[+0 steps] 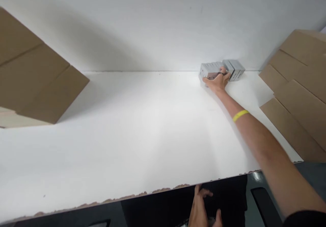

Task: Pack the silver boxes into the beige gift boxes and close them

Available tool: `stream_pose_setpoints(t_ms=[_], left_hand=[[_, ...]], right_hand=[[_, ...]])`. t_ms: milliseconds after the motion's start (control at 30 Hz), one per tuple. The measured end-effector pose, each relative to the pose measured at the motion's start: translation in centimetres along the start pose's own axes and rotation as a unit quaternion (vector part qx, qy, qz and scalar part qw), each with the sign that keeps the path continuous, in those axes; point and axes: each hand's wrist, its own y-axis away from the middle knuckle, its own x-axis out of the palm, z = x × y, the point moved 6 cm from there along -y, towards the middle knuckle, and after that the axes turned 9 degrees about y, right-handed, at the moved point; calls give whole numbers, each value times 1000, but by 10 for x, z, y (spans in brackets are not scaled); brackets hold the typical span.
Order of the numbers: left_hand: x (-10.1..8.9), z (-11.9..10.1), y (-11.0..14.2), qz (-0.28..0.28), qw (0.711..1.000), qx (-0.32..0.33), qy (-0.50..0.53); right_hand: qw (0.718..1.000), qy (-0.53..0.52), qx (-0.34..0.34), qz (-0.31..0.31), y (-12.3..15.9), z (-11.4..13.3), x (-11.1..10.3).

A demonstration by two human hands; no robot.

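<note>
At the back of the white table (142, 118), my right hand (219, 80) reaches out to a row of small grey-white boxes (212, 67) standing by the wall. Its thumb lies along the left end of the row and its fingers bend round the right side, so the hand is closed on several of them. More boxes of the same kind (234, 70) stand just right of the fingers. My left hand (200, 208) is low, below the table's front edge, with thumb and fingers apart. Its lower part is cut off by the frame.
An open brown cardboard box (38, 74) takes up the left side of the table. Cardboard flaps (300, 94) spread over the right side. A pale wall (152, 26) rises behind. The table's front edge (158, 190) is rough and chipped.
</note>
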Motion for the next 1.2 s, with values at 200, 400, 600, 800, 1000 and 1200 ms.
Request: stream_pose_setpoints(t_ms=[200, 400, 600, 800, 1000, 1200], left_hand=[[-1, -23, 4, 86, 987, 127, 41], [1, -49, -2, 104, 989, 101, 21], [13, -67, 5, 127, 979, 157, 37], [-7, -78, 4, 91, 981, 172, 22], [-39, -113, -4, 89, 977, 194, 23], [-77, -135, -10, -4, 957, 288, 27]], right_hand=[[946, 78, -262, 171, 93, -37, -99], [861, 176, -424, 221, 147, -34, -150], [801, 112, -467, 357, 136, 28, -80], [796, 91, -484, 352, 138, 46, -62], [830, 70, -424, 357, 145, 42, -75], [819, 83, -399, 404, 151, 54, -86]])
